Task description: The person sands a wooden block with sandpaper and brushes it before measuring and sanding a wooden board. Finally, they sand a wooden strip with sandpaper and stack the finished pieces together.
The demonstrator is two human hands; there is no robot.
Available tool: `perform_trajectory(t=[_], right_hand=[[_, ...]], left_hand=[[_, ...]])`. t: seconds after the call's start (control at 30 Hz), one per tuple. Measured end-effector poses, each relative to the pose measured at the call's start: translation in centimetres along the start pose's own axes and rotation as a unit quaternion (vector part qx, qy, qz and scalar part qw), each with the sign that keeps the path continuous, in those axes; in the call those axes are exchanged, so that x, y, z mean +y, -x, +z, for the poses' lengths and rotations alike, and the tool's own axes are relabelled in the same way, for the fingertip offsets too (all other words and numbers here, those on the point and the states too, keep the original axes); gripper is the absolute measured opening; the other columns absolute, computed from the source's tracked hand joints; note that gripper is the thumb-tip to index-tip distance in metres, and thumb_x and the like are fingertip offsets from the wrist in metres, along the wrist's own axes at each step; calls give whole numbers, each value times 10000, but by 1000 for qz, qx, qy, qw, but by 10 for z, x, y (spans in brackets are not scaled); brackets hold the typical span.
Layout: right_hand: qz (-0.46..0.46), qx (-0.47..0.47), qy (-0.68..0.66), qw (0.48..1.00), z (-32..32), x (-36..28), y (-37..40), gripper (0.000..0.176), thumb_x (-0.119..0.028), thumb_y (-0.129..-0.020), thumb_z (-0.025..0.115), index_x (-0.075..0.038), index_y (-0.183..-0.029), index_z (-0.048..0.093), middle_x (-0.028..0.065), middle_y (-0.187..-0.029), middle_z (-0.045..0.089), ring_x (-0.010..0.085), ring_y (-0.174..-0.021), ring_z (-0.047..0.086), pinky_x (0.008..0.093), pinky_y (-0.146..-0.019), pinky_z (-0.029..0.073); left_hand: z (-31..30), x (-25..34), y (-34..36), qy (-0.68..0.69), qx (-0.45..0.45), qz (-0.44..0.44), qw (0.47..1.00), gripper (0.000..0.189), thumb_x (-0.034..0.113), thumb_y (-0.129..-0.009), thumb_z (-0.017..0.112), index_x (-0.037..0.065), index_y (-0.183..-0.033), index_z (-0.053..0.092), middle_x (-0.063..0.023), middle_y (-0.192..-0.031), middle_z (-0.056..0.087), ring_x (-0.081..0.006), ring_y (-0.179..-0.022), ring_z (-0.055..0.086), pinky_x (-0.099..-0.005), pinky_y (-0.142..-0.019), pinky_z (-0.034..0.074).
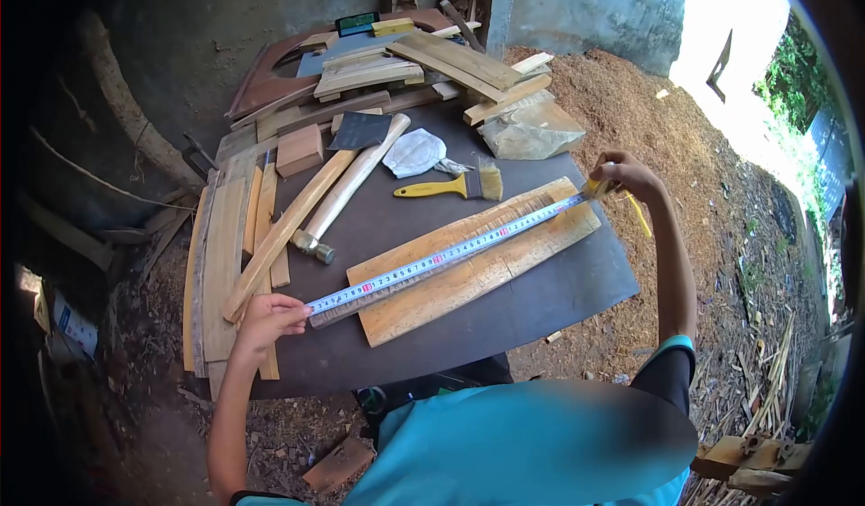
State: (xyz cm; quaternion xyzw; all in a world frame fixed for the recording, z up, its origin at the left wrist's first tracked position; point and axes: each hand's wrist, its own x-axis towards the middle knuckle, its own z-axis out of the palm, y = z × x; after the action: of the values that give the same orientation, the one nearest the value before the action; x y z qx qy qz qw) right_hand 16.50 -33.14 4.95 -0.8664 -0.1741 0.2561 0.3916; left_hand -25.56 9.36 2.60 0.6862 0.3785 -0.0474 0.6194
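A white tape measure (437, 260) is stretched out over a narrow dark strip of wood (396, 285), which lies on a wider light board (478, 258). My left hand (270, 324) pinches the tape's near end, just beyond the strip's left tip. At the board's far right end, my right hand (622, 174) is closed round the yellow tape case, with a bit of yellow hanging below it. A yellow-handled brush (450, 184) and a white crumpled cloth (414, 153) lie behind the board.
On the dark table (559, 300) a hammer (351, 182), black sandpaper (360, 131), a wood block (300, 150) and long slats (221, 263) lie at the left. Stacked planks (455, 60) fill the back. Sawdust (613, 100) is heaped beyond the right edge.
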Motion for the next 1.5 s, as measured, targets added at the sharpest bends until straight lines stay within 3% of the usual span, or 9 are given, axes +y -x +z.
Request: perform_trajectory(t=[0.13, 0.27, 0.6, 0.83, 0.93, 1.1, 1.43, 1.5], right_hand=[[-19, -18, -8, 1000, 34, -5, -4, 320, -312, -666, 685, -69, -859, 606, 24, -784, 614, 114, -714, 573, 239, -605, 438], [-66, -24, -9, 997, 44, -9, -6, 343, -335, -650, 723, -81, -847, 601, -6, -759, 582, 84, -677, 535, 224, -580, 412], [-87, -38, -7, 995, 44, -7, -7, 376, -365, -648, 738, -76, -839, 592, -6, -762, 579, 85, -697, 542, 227, -597, 425], [-128, -8, 98, 987, 46, -1, -11, 430, -347, -650, 726, -9, -882, 595, 57, -837, 598, 143, -818, 564, 278, -725, 458], [-168, 26, 108, 979, 51, -7, -5, 421, -334, -614, 703, 16, -832, 614, 136, -821, 622, 236, -832, 596, 344, -756, 457], [-131, 6, 59, 990, 50, -6, -1, 468, -310, -638, 704, 17, -959, 610, 125, -932, 625, 209, -908, 585, 322, -805, 462], [-134, -9, 42, 990, 47, -1, -4, 439, -322, -662, 711, 5, -940, 615, 105, -924, 626, 182, -872, 594, 308, -784, 469], [-149, -4, 41, 988, 47, 2, -7, 420, -350, -660, 725, -21, -887, 597, 65, -854, 606, 152, -804, 577, 290, -717, 470]], left_hand=[[8, 13, 1, -33, 3, 3, 999, 156, 89, -776, 712, -23, -844, 626, -82, -786, 647, -103, -678, 628, -204, -615, 539], [9, 5, 1, -40, -4, 25, 999, 147, 83, -772, 715, -20, -809, 616, -90, -789, 647, -109, -675, 631, -211, -603, 545], [16, 8, 8, -42, 3, -13, 999, 218, 62, -775, 704, -50, -907, 571, -134, -790, 642, -140, -659, 644, -220, -579, 553], [35, 0, 19, -187, 95, 135, 969, 99, 46, -778, 669, -7, -826, 601, -75, -663, 634, -105, -589, 621, -227, -532, 495], [32, -1, 17, -166, 79, 123, 975, 103, 49, -782, 669, -10, -831, 601, -79, -678, 638, -104, -595, 619, -222, -530, 495], [25, -2, 12, -113, 36, 122, 985, 110, 63, -789, 677, -12, -829, 607, -90, -703, 645, -101, -601, 613, -215, -531, 501], [23, -7, 11, -91, 23, 125, 988, 130, 84, -793, 684, -8, -839, 605, -99, -734, 647, -107, -616, 614, -220, -547, 511], [24, -8, 12, -88, 27, 128, 988, 130, 90, -794, 683, -6, -838, 607, -94, -735, 646, -104, -615, 610, -221, -550, 505]])
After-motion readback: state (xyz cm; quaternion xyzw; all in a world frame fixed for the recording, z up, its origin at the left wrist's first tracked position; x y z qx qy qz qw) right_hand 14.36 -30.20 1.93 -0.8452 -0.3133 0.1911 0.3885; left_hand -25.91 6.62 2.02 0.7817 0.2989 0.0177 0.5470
